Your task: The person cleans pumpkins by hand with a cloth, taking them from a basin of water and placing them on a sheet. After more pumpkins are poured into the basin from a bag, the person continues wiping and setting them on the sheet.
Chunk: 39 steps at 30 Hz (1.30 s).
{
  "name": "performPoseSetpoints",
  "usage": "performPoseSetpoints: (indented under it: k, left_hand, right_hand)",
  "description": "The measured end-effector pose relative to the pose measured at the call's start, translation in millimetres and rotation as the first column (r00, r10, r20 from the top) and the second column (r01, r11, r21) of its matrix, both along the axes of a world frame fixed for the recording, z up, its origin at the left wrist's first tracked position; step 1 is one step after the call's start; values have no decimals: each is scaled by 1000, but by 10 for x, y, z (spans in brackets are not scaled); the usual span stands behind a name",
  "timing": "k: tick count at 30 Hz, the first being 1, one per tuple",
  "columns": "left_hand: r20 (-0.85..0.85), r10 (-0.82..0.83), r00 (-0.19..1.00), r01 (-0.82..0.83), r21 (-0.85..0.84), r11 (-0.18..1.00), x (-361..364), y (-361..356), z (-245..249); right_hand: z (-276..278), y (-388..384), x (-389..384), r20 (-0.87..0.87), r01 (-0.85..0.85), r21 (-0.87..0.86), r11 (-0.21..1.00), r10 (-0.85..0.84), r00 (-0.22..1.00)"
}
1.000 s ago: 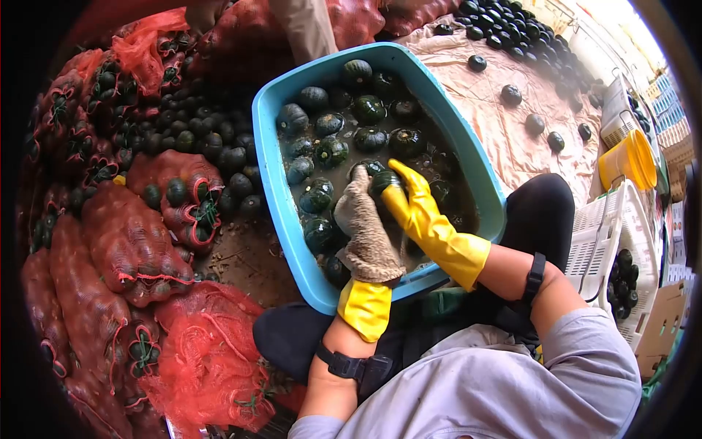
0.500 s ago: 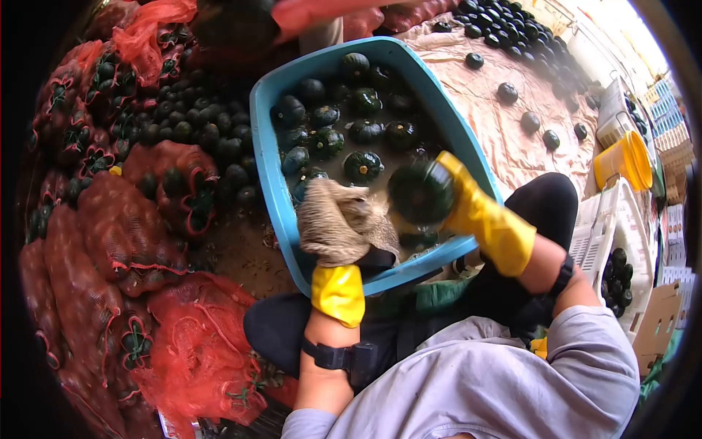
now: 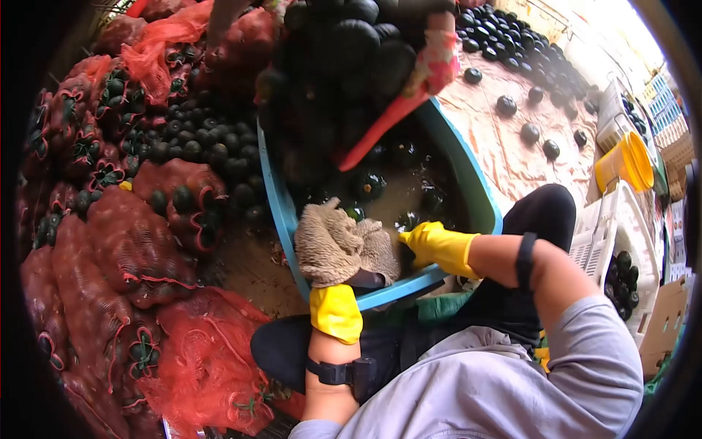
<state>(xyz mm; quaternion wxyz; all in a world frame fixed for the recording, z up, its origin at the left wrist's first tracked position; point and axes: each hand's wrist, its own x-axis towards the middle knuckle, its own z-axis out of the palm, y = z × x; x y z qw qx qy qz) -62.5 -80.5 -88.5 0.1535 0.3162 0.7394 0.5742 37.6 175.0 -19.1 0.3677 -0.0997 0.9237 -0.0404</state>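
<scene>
My left hand, in a yellow glove [image 3: 336, 313], is wrapped in a bunched beige cloth [image 3: 325, 245] at the near side of a blue tub [image 3: 269, 197]; its fingers are hidden. Beside the cloth, my right hand [image 3: 439, 250] in another yellow glove reaches low over the near rim. Its fingers curl toward a dark patch at the water, and what they grip cannot be made out. Dark green round squashes [image 3: 371, 185] float in murky water. Above the tub's far half hangs a heap of squashes [image 3: 344, 66], with another person's gloved hand [image 3: 439, 58] at its right.
Red mesh sacks [image 3: 131, 241] and loose squashes [image 3: 205, 139] crowd the left. Squashes lie on a pinkish sheet [image 3: 490, 139] at the right. Beyond my right knee stand a yellow bucket [image 3: 624, 162] and a white crate [image 3: 629, 219]. A long red strip [image 3: 380, 132] slants over the water.
The dark squash lifted in my right hand is no longer visible there; that hand has dropped lower and left, beside the cloth. The other person's squash heap has come over the tub.
</scene>
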Motion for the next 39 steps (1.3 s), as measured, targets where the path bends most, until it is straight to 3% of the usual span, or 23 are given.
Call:
performPoseSetpoints:
  k: [1,2,4,6,8,10,12,13,14,16,19,22,24,29,33,37,39]
  left_hand:
    - [-19,0,1000,-1,-29,1000,12,59,-73]
    - [-180,61,982,-96,-190,977,85,113,-10]
    - [-488,94,868,-347,-462,816,228,219,101]
    - [-582,112,805,-468,-508,723,358,287,362]
    - [-540,167,825,-485,-524,701,464,306,714]
    - [-511,207,834,-495,-526,692,567,285,1048]
    - [-503,237,831,-507,-511,694,651,254,1241]
    - [-511,238,826,-513,-504,695,687,239,1255]
    - [-522,230,821,-515,-504,694,711,231,1238]
    - [-544,195,816,-511,-521,683,782,229,1204]
    - [-579,114,807,-501,-571,650,883,251,1149]
    - [-597,42,801,-488,-612,623,962,271,1092]
    - [-606,0,796,-483,-634,604,1003,277,1065]
    - [-647,-94,756,-493,-658,569,1074,307,991]
    - [-703,-165,691,-517,-641,568,1090,280,937]
    - [-769,-218,600,-569,-602,560,1098,273,1019]
    - [-746,-211,631,-567,-629,532,1162,301,1153]
  right_hand:
    - [-169,8,-45,27,10,-50,999,-9,1000]
    - [-325,67,-100,38,3,-99,995,1,999]
    - [-574,211,-210,40,-28,-197,980,36,999]
    - [-581,299,-238,-9,31,-312,950,-36,999]
    - [-454,313,-153,-55,177,-444,878,-224,973]
    - [-287,373,-78,-91,308,-465,830,-391,916]
    - [215,397,-23,-33,478,-443,758,-546,837]
    - [278,435,28,-20,531,-495,688,-620,784]
    - [368,459,78,104,626,-554,549,-700,707]
    - [56,536,113,-52,575,-597,560,-742,669]
    - [48,460,185,-270,489,-587,645,-725,633]
    - [141,481,192,-149,550,-636,542,-785,601]
    - [145,488,189,-162,579,-628,520,-815,557]
    - [-2,517,163,-204,505,-684,526,-803,560]
    - [-145,458,123,-170,552,-721,419,-879,445]
    - [-303,506,86,-137,492,-807,326,-914,381]
    - [-326,515,86,-137,454,-841,294,-928,347]
